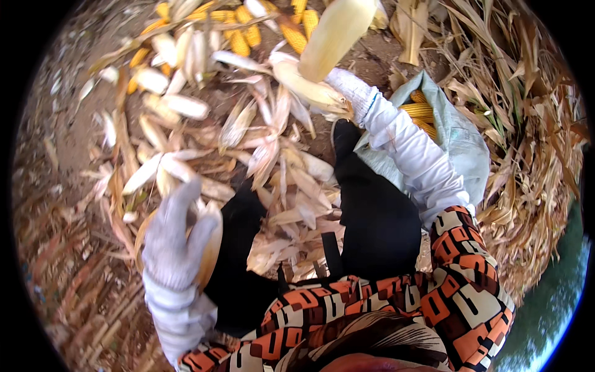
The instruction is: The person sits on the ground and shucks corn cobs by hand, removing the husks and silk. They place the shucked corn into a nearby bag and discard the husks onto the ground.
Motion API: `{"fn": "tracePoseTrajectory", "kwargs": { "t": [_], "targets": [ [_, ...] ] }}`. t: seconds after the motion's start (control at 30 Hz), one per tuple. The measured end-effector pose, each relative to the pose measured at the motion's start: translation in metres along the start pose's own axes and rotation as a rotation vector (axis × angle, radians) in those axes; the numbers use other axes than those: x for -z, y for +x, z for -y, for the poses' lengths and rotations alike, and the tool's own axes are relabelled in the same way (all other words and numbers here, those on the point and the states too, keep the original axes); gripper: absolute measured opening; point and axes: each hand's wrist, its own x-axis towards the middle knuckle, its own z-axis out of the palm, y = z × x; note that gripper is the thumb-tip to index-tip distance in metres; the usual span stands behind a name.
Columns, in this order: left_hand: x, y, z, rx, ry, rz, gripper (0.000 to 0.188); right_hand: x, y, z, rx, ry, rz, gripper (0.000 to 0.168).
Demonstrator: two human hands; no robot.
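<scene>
My left hand (174,232), in a white knit glove, is at the lower left beside my black trouser leg. Its thumb and forefinger are spread. A dry corn husk (212,249) lies against the thumb side; whether the hidden fingers grip it, I cannot tell. My right hand (343,83), also gloved, reaches out at upper centre. A broad pale husk leaf (339,37) covers its fingers. Right by that hand is a cream-coloured corn husk with a stalk end (311,90); the grip on it is hidden.
Several bare yellow corn cobs (239,32) lie at the top left among husks. A pale woven sack (460,135) with yellow cobs (418,114) inside sits beyond my right forearm. Dry stalks and leaves (525,153) are heaped along the right. Loose husks (297,186) cover the ground between my feet.
</scene>
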Motion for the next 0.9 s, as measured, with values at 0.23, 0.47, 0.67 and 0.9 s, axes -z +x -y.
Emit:
{"fn": "tracePoseTrajectory", "kwargs": {
  "t": [0.23,0.47,0.67,0.9],
  "targets": [
    [0.012,-0.015,-0.047,-0.474,0.188,-0.466,0.058,-0.195,-0.049,0.006,0.155,-0.435,0.419,0.035],
    [0.017,-0.028,-0.03,-0.18,-0.719,-0.789,0.044,-0.313,-0.123,0.009,-0.003,-0.474,0.174,0.061],
    [0.014,-0.028,-0.026,-0.127,-0.795,-0.835,0.042,-0.319,-0.141,-0.035,0.605,-1.058,-0.06,0.043],
    [-0.001,-0.027,-0.028,-0.167,-0.991,-0.582,0.048,-0.282,-0.114,-0.041,0.778,-1.217,0.114,0.034]
  ]
}}
